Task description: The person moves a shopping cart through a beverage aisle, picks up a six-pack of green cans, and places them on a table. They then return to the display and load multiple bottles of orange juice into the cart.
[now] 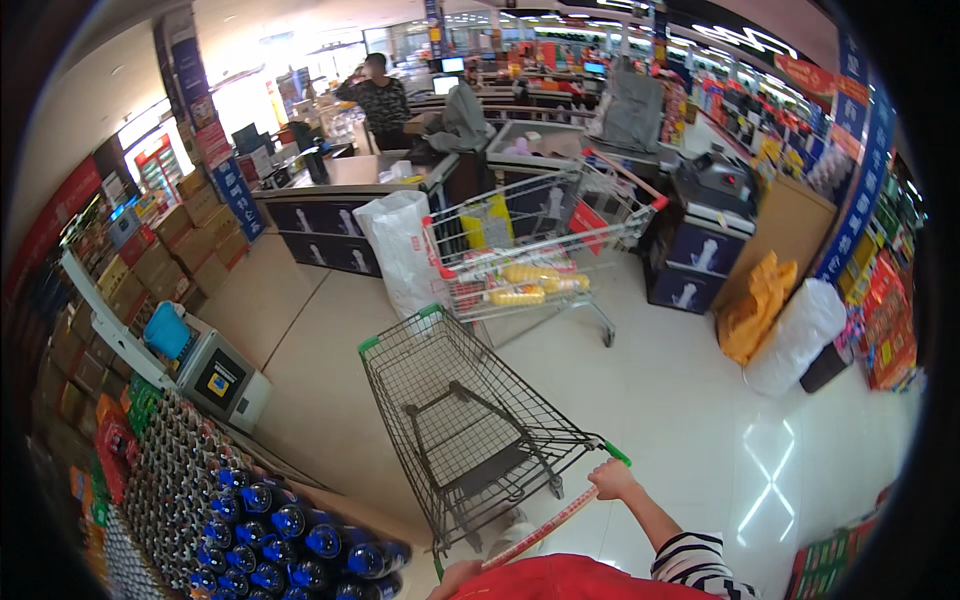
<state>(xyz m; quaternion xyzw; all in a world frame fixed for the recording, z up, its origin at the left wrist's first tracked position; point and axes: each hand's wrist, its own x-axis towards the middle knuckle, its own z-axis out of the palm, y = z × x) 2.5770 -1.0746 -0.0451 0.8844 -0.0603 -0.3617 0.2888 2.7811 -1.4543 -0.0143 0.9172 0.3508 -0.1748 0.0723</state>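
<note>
My right hand (613, 479) is closed round the right part of the red-and-white handle bar (541, 529) of an empty wire shopping cart (469, 420) with green corner caps. At the bar's other end, my left hand (459, 576) holds it too, partly cut off by the bottom edge. Just beyond the cart's front stands a second cart (540, 217) with red corners and a red handle. It holds bottles of yellow liquid (551, 282) and other packages. A tall white sack (396, 244) stands beside that cart.
Bottles with blue caps (289, 521) are stacked at lower left, near a floor scale (225, 375) bearing a blue basket (166, 330). A checkout counter (319, 225) lies ahead, a person (382, 101) behind it. White (796, 337) and orange bags (759, 307) stand at right.
</note>
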